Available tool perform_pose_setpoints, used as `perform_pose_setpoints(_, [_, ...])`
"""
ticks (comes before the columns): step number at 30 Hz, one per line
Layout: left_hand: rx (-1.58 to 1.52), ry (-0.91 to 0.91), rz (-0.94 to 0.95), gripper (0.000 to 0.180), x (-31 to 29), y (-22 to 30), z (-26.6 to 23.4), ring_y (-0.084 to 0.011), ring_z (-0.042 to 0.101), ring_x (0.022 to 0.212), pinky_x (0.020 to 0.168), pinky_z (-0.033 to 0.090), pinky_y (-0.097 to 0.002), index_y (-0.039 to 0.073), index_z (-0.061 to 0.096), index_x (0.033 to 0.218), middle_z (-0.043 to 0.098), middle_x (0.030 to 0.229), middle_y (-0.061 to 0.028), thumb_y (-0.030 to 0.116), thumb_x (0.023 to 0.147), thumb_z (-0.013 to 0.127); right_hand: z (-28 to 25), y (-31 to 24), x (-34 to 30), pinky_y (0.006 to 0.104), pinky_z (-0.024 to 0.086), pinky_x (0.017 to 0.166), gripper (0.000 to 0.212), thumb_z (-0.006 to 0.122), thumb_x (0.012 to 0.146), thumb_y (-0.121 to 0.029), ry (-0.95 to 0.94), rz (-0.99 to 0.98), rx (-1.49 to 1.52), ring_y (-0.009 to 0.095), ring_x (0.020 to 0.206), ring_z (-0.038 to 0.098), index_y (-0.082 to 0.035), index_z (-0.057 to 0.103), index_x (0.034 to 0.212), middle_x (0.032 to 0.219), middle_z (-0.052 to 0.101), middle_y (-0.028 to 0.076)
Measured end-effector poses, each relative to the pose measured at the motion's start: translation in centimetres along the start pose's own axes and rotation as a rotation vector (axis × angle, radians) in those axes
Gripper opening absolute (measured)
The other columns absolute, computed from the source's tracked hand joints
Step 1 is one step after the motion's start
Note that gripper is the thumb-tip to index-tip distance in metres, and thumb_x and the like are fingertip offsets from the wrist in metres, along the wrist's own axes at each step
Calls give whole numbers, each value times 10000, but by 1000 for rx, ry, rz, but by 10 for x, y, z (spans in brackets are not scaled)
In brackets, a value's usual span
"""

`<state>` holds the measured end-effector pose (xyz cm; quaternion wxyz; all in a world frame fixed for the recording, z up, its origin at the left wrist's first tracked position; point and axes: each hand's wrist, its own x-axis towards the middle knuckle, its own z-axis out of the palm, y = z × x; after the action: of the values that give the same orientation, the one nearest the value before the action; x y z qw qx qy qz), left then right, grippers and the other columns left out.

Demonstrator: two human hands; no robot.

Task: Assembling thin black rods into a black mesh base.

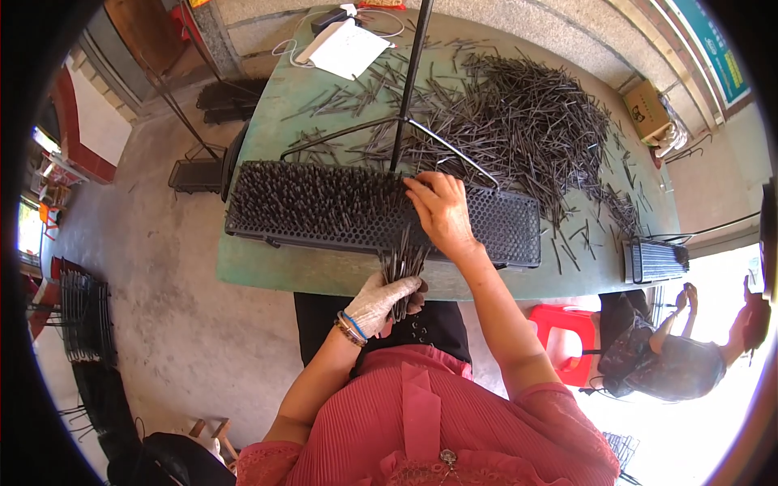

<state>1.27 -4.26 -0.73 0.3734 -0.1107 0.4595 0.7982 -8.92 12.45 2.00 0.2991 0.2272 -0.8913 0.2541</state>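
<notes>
Dark slender sticks (402,264) stood bunched in the gloved left hand (379,303), closed around them near the perforated tray (504,225); the right hand (442,212) bent over it, pinch unclear. Sticks seemed light, stiff, best held mid-length.

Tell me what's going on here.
A person's gloved left hand grips a bundle of thin dark rods, while the bare right hand is at a black perforated rack. Upright rods pack the rack's left part; the holes toward its right end are unfilled. A loose pile of rods lies beyond it on the green table.
</notes>
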Motion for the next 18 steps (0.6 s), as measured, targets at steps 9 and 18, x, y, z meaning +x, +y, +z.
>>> perform_pose_setpoints(9, [78,-104,98,235,-9,19,8,-128,623,666,582,535,-254,16,591,1044,646,834,-61,194,903,652,-36,-9,-18,247,481,748,257,671,925,-215,-511,603,672,121,881,624,3,709,1056,973,695,72])
perform_pose_setpoints(18, [128,-91,46,215,0,8,8,-115,614,664,578,545,-245,43,602,1034,643,847,-41,198,893,651,-41,11,-14,233,484,718,258,599,970,-204,-251,839,924,80,777,599,18,691,1063,901,712,48])
